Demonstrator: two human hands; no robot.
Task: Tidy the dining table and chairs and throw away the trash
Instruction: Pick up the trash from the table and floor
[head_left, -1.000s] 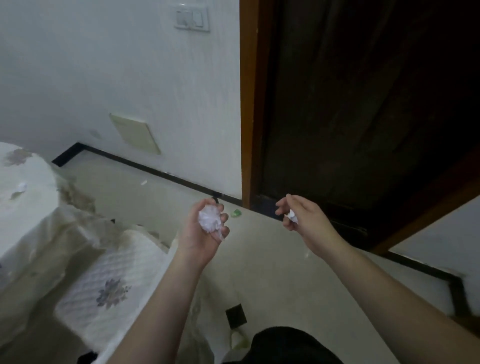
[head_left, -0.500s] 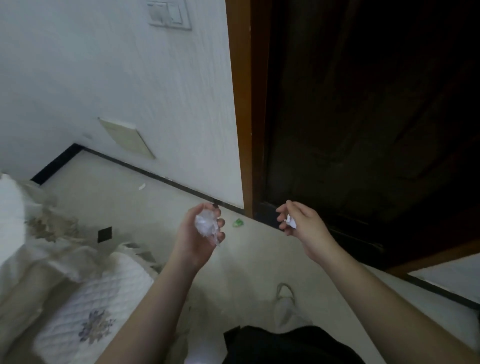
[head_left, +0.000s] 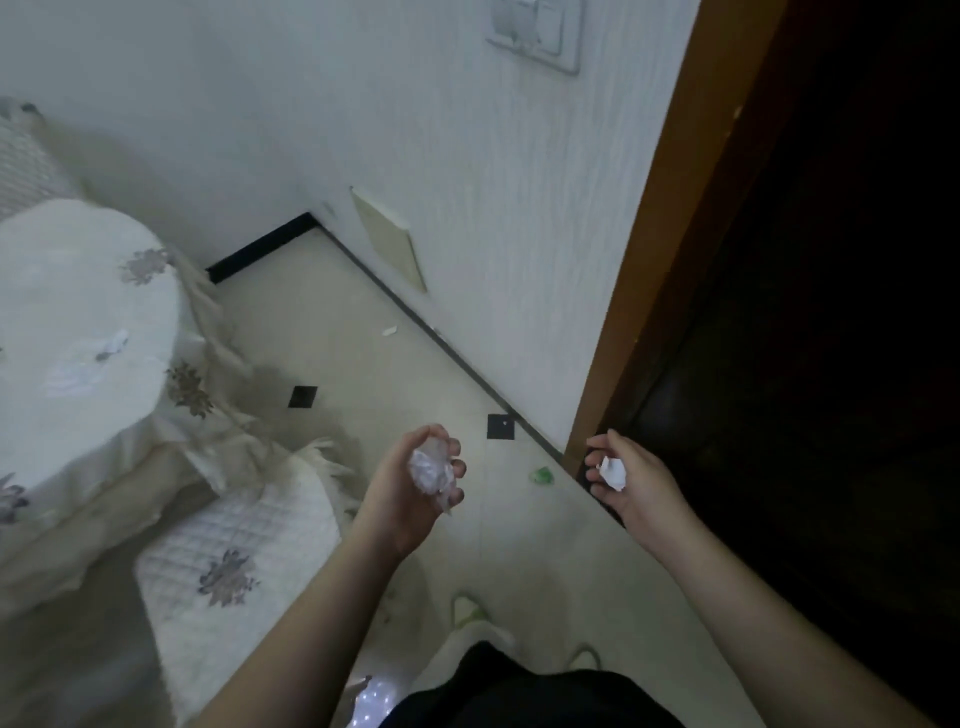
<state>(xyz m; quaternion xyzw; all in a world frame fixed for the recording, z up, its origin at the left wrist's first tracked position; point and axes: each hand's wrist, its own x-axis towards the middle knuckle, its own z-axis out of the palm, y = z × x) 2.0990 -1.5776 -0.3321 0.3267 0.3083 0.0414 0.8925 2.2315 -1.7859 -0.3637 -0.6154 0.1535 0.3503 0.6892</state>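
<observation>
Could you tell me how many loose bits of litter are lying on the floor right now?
2: a white scrap near the wall and a green piece by the door frame. More may be hidden.

The doorway at three o'clock is showing only darkness — nothing inside it can be made out — while the wall switch at twelve o'clock is being cut by the top edge and blurring. The left hand is curling round a crumpled clear wad and hiding its far side, and the right hand is covering most of a white paper scrap. At nine o'clock the cloth-covered table is running off the left edge, and the small green bit on the floor is staying too small to identify.
</observation>
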